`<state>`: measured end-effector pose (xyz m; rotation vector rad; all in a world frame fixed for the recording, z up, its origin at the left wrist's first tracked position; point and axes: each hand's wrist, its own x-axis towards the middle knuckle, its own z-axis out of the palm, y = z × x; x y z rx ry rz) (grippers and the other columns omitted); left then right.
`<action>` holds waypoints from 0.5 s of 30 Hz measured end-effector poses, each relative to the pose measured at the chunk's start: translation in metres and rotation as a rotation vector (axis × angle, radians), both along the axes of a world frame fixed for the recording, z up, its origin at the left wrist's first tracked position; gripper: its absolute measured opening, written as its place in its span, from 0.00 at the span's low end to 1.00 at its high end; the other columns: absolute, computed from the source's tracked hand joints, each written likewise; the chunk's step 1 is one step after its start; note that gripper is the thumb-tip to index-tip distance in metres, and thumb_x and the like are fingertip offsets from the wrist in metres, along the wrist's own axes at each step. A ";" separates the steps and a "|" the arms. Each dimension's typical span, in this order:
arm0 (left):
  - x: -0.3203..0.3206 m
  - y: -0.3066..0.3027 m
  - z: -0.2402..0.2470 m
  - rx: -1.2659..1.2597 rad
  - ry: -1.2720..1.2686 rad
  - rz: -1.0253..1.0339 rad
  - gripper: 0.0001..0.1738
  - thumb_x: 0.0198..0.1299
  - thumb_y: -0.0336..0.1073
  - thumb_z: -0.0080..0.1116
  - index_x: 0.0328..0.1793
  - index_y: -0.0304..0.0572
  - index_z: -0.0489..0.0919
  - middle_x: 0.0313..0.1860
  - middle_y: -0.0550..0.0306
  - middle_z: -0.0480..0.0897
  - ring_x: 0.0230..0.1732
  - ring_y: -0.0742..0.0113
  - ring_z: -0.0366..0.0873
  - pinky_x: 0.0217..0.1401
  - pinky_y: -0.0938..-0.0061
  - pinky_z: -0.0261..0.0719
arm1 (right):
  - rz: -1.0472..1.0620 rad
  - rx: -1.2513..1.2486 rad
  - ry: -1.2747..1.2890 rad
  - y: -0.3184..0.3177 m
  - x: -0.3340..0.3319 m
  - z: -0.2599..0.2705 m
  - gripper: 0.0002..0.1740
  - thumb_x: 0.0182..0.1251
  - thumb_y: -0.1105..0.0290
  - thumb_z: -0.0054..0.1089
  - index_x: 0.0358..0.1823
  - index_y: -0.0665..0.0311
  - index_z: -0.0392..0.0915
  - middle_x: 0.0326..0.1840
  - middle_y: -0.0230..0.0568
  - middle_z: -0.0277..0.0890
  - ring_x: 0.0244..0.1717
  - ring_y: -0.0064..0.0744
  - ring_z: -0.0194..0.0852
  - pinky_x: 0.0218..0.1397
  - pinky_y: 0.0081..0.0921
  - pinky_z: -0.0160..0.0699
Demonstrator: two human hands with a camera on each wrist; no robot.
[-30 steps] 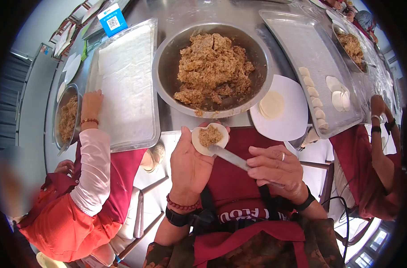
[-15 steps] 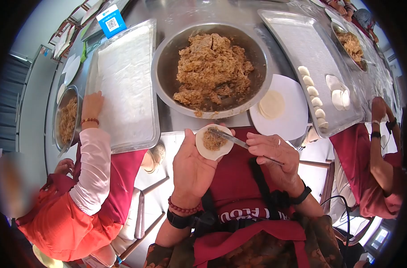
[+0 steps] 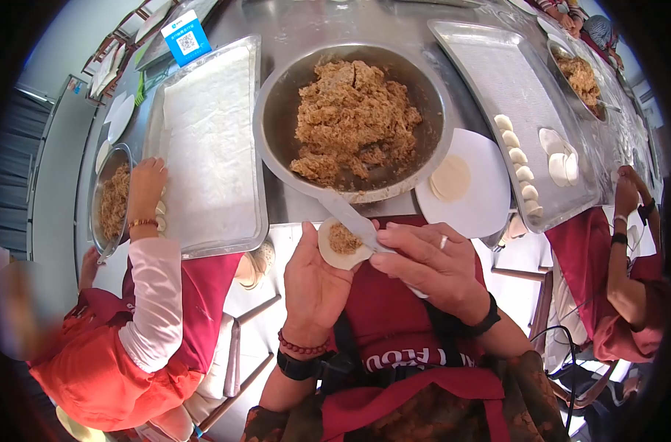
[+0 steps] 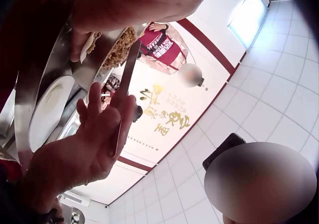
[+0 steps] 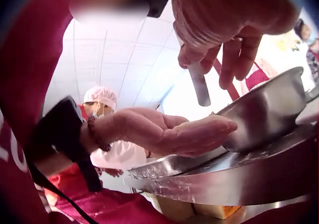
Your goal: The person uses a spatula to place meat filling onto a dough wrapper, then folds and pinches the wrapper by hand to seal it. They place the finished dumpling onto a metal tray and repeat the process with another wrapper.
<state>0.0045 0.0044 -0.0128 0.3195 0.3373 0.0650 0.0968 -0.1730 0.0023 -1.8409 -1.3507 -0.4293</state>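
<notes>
In the head view a round dough wrapper [image 3: 335, 258] with brown filling [image 3: 344, 239] lies on the fingers of my left hand [image 3: 315, 283], palm up and fingers mostly straight. My right hand [image 3: 440, 267] grips a flat metal spatula [image 3: 348, 216], its blade above the wrapper's right edge and its tip near the rim of the big steel bowl [image 3: 260, 121]. The left wrist view shows the right hand [image 4: 82, 151] curled round the spatula [image 4: 130, 69]. From the right wrist view, the left hand [image 5: 174, 134] is below the spatula blade [image 5: 200, 87].
Left of the bowl is a floured tray [image 3: 210, 147], where another person's hand [image 3: 148, 184] works. To the right are a white plate [image 3: 490, 191] with wrappers [image 3: 450, 177] and a tray [image 3: 490, 44] with a row of dumplings [image 3: 518, 156]. A blue card [image 3: 186, 38] stands at the back left.
The spatula has swung from the filling toward the bowl's rim, with its blade now flat above the wrapper's edge. The neighbour's hand at left has moved slightly, and small dumplings show beside it.
</notes>
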 end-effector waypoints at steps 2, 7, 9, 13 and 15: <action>-0.003 0.003 -0.008 -0.051 0.012 0.033 0.30 0.80 0.52 0.29 0.72 0.33 0.63 0.69 0.40 0.73 0.69 0.48 0.72 0.73 0.51 0.70 | -0.023 -0.058 -0.134 0.008 0.002 -0.001 0.19 0.56 0.70 0.65 0.51 0.54 0.83 0.57 0.36 0.82 0.51 0.36 0.84 0.45 0.28 0.81; 0.000 0.003 -0.003 -0.035 0.048 0.055 0.31 0.80 0.51 0.28 0.69 0.27 0.65 0.66 0.34 0.74 0.70 0.42 0.70 0.75 0.53 0.68 | -0.105 -0.172 -0.163 0.000 0.016 0.003 0.18 0.54 0.72 0.66 0.49 0.55 0.84 0.54 0.34 0.83 0.49 0.34 0.83 0.48 0.29 0.80; 0.002 -0.001 0.006 0.051 0.086 0.033 0.31 0.80 0.51 0.29 0.68 0.25 0.64 0.66 0.32 0.73 0.71 0.39 0.69 0.76 0.51 0.67 | -0.186 -0.154 -0.106 -0.010 0.028 0.007 0.18 0.53 0.74 0.67 0.48 0.54 0.85 0.52 0.33 0.85 0.48 0.34 0.82 0.48 0.29 0.79; 0.006 -0.007 0.007 -0.003 0.089 0.006 0.32 0.80 0.51 0.30 0.69 0.24 0.62 0.67 0.31 0.71 0.72 0.34 0.66 0.77 0.45 0.64 | -0.337 -0.035 0.045 -0.009 0.051 0.017 0.17 0.52 0.78 0.69 0.45 0.53 0.86 0.46 0.31 0.87 0.50 0.36 0.81 0.50 0.29 0.77; 0.008 -0.009 0.006 -0.022 0.111 -0.012 0.33 0.79 0.52 0.31 0.72 0.24 0.59 0.70 0.30 0.68 0.73 0.30 0.63 0.78 0.39 0.61 | -0.348 -0.059 0.048 -0.006 0.063 0.015 0.16 0.54 0.77 0.69 0.45 0.53 0.86 0.46 0.31 0.87 0.51 0.37 0.81 0.52 0.32 0.75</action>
